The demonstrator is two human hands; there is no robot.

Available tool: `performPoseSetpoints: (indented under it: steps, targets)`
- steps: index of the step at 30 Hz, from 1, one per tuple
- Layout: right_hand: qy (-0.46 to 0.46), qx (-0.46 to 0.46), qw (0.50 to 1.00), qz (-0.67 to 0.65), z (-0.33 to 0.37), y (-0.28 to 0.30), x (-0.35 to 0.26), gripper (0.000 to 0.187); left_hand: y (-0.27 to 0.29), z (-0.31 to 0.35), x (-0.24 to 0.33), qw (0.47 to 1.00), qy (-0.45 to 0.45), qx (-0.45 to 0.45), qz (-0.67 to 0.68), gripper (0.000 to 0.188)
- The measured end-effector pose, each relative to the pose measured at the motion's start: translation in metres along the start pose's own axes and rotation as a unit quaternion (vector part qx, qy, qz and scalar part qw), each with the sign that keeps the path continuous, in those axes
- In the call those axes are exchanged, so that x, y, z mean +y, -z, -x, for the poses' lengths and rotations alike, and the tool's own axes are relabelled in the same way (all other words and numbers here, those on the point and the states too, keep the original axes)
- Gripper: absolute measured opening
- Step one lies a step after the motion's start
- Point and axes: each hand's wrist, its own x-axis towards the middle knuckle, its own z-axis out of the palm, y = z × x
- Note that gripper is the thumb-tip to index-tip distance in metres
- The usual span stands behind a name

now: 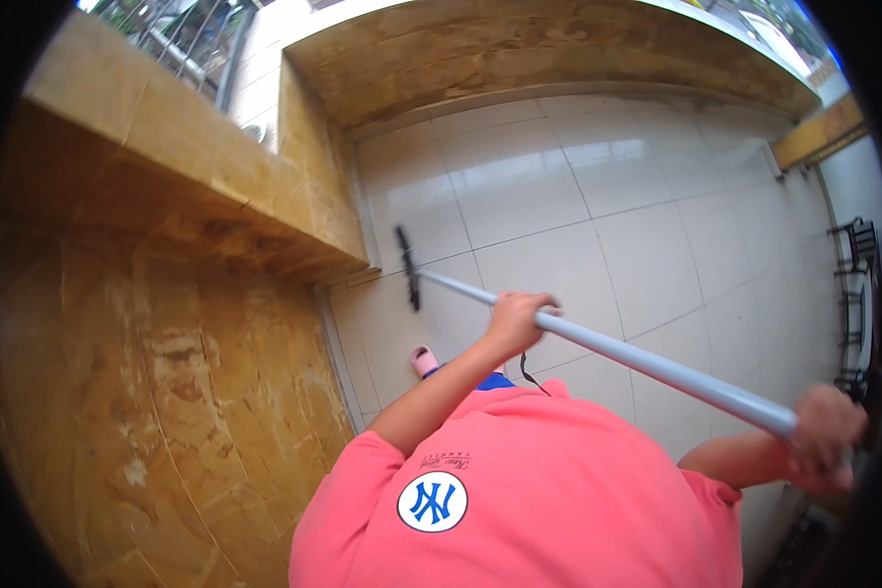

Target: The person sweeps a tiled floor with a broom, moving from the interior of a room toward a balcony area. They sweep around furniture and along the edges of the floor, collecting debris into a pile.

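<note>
My left hand [515,323] is wrapped around the middle of a long light blue pole [647,361]. The pole slants from the far left down toward the right side of my body. Around its upper end at the right is my right hand [825,439], closed and blurred by motion. At the other end, a narrow black crosswise head [408,269] is at the tiled floor [544,250], close to the corner of the wall on the left. Whether this long-handled floor tool is a broom or a squeegee I cannot tell.
Brownish-yellow stone walls [147,392] stand at the left, with a jutting corner [338,230] near the black head. A low stone wall [539,49] closes off the far side. Dark chairs [853,294] stand at the far right. My pink shoe [422,360] shows on the floor.
</note>
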Motion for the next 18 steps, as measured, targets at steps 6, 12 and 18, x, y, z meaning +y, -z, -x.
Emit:
performPoseSetpoints:
  steps: [6,12,18]
  targets:
    - [-0.123,0.125,0.976,0.13,-0.003,-0.079,0.077,0.036,-0.057,-0.032,-0.083,0.998,0.019,-0.055,0.001,0.011]
    - [-0.101,-0.149,0.942,0.283,-0.041,-0.133,0.094,0.025,-0.09,-0.116,-0.036,0.978,-0.139,-0.119,0.098,0.019]
    - [-0.044,-0.251,0.96,0.118,-0.066,-0.103,0.001,0.019,0.003,-0.117,0.014,0.955,-0.264,-0.115,0.067,0.027]
